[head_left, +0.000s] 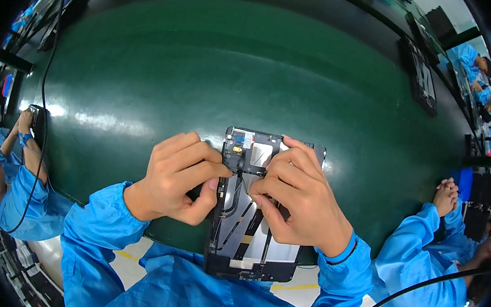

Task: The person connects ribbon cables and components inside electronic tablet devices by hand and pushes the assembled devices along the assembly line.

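An opened tablet (228, 227), its back cover off, lies on the table's near edge and sticks out a little past it. Inside are silver-grey panels, dark strips and a small circuit area with a yellow part at the upper left. My left hand (177, 177) is closed at the tablet's left edge, index fingertip on the inner side near a black cable; anything in its fingers is hidden. Over the tablet's middle, my right hand (299, 198) pinches with thumb and index finger at a thin dark wire (245, 183), its other fingers resting toward the upper right edge.
A green table (222, 82) spreads beyond the tablet. Another dark device (421, 81) lies at the far right. Co-workers in blue sit at left (28, 200) and right (421, 271). A black cable (46, 80) hangs along the left, another (413, 288) crosses the lower right.
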### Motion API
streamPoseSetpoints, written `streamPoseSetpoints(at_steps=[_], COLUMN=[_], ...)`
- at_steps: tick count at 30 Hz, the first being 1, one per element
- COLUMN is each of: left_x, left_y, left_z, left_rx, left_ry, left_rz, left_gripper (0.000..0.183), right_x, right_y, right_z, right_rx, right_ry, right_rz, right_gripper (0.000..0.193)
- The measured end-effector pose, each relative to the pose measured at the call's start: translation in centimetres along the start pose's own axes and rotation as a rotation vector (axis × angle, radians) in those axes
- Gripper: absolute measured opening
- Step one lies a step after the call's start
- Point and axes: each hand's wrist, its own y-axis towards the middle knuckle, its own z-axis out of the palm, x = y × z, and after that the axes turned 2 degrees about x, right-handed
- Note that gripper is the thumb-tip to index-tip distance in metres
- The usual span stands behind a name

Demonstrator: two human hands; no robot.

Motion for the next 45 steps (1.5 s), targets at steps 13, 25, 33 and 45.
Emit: streamPoseSetpoints(at_steps=[13,25,33,45], left_x=[-2.2,-1.6,-1.5,0.9], left_y=[-1.0,-4.3,-3.5,-2.3], left_z=[-0.4,1.9,2.6,2.4], left_rx=[0.079,0.086,0.069,-0.072], left_ry=[0.338,0.188,0.184,0.028], left_rz=[0.052,0.024,0.002,0.172], left_gripper=[0.029,0.037,0.037,0.016], right_x=[0.3,1.9,1.8,1.6], right_y=[1.8,1.4,1.3,0.6], right_z=[0.4,0.3,-0.4,-0.4], right_rx=[0.018,-0.014,0.045,0.009], right_ry=[-0.029,-0.155,-0.231,-0.210], right_rz=[-0.027,-0.096,-0.069,-0.144], right_gripper=[0.016,0.006,0.008,0.007])
